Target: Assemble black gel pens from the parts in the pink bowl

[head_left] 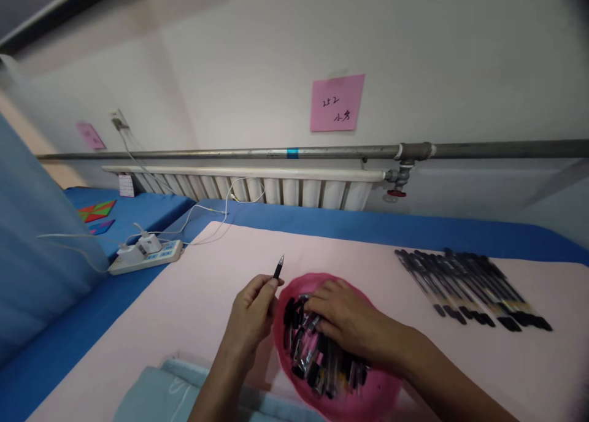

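My left hand (254,305) is closed around a black pen (278,267), whose metal tip points up past my thumb and finger. It is just left of a pink plastic basket (386,394). Inside lies a jumble of black pen caps and clear pen parts (313,348), some blurred. My right hand (343,314) reaches over the basket's far right side, its fingers bent down onto the pile. Its fingertips are partly hidden among the pieces, and what they grip cannot be made out.
To the right, several capped black pens (473,290) lie side by side on the pink sheet (207,275). A power strip (147,256) with white chargers and cables is at left. Folded light-blue cloth (161,391) lies nearest me. A radiator (294,192) and pipe run along the wall.
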### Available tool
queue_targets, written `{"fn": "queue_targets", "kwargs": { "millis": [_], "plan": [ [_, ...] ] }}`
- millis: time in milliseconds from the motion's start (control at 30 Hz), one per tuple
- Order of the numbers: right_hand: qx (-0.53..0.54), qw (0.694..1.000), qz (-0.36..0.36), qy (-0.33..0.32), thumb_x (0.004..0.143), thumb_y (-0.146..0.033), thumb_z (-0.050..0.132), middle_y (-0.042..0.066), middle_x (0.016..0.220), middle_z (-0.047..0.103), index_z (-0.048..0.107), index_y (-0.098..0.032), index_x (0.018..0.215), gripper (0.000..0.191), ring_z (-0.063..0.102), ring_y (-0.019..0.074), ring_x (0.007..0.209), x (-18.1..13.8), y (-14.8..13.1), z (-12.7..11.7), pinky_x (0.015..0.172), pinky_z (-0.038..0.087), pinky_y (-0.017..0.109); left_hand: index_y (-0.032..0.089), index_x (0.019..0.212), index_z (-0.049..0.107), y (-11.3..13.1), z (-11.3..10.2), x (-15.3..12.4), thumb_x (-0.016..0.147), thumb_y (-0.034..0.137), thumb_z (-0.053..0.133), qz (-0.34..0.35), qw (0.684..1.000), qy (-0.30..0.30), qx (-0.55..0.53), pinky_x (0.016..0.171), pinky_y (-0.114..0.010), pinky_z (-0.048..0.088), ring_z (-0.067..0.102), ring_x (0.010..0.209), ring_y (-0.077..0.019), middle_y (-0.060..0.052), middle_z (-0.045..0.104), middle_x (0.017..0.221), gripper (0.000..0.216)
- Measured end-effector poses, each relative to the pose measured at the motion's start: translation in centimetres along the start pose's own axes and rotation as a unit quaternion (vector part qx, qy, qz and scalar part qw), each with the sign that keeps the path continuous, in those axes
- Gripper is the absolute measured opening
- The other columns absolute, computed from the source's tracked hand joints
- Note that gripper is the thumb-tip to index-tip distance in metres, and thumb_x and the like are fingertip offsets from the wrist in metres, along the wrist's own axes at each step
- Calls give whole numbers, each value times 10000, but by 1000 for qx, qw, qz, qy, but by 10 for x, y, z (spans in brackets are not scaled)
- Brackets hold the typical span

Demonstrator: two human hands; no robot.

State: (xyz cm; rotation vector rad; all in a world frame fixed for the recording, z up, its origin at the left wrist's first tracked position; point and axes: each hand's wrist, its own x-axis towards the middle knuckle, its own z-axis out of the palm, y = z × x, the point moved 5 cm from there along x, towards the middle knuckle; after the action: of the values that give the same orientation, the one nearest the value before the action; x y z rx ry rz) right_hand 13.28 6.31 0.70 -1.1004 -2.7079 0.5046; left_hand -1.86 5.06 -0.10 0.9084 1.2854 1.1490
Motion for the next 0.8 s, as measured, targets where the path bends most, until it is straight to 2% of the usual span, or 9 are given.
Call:
{"fn": "queue_targets", "kwargs": {
  "millis": [300, 367, 433, 533, 633, 700, 800],
  "plan": [
    [24, 1000, -9, 2, 793, -108, 549, 29, 935, 621, 670, -236, 840, 183, 519, 206, 902, 0, -1, 3, 815, 395, 363, 169, 813, 572, 0, 2, 1, 742, 440, 553, -10, 1000, -9, 18, 371, -189, 102, 156, 356, -29, 111, 336, 444, 280],
    [64, 998, -11, 19, 806, -137, 549, 28, 925, 626, 662, -232, 846, 153, 521, 201, 900, 0, 1, 0, 826, 402, 356, 168, 800, 568, 1, 3, 0, 740, 436, 554, -10, 1000, -15, 18, 373, -194, 96, 148, 358, -28, 110, 338, 451, 275],
    [149, 988, -10, 48, 832, -186, 530, 21, 913, 638, 649, -235, 875, 136, 540, 187, 883, 1, 5, -7, 827, 415, 339, 168, 775, 559, 2, 4, 0, 738, 444, 554, -14, 999, -27, 22, 376, -199, 91, 147, 359, -28, 109, 338, 455, 278],
    [311, 936, 57, 151, 835, -274, 516, 32, 899, 655, 651, -216, 880, 154, 576, 179, 851, 0, 23, -25, 776, 442, 305, 170, 754, 551, 0, 5, -2, 745, 457, 550, -28, 997, -59, 41, 387, -205, 90, 143, 368, -32, 111, 318, 447, 287],
    [438, 848, 151, 256, 736, -329, 613, 17, 805, 643, 643, -192, 829, 168, 569, 154, 704, -8, 44, -39, 642, 441, 273, 172, 733, 544, -4, 9, -3, 763, 455, 548, -24, 992, -102, 63, 407, -208, 112, 178, 398, -46, 104, 309, 452, 284],
    [501, 808, 170, 259, 667, -323, 673, -24, 701, 606, 628, -189, 795, 191, 515, 116, 587, -10, 47, -42, 561, 405, 247, 172, 718, 541, -7, 12, -4, 767, 459, 553, -13, 988, -130, 77, 424, -208, 135, 200, 422, -54, 98, 314, 466, 291],
    [547, 798, 158, 198, 627, -296, 700, -48, 616, 569, 620, -179, 736, 178, 480, 98, 540, -10, 37, -41, 538, 381, 236, 171, 737, 558, -10, 14, -5, 770, 469, 554, -6, 983, -153, 98, 448, -212, 163, 214, 442, -59, 92, 329, 499, 300]
  ]
}}
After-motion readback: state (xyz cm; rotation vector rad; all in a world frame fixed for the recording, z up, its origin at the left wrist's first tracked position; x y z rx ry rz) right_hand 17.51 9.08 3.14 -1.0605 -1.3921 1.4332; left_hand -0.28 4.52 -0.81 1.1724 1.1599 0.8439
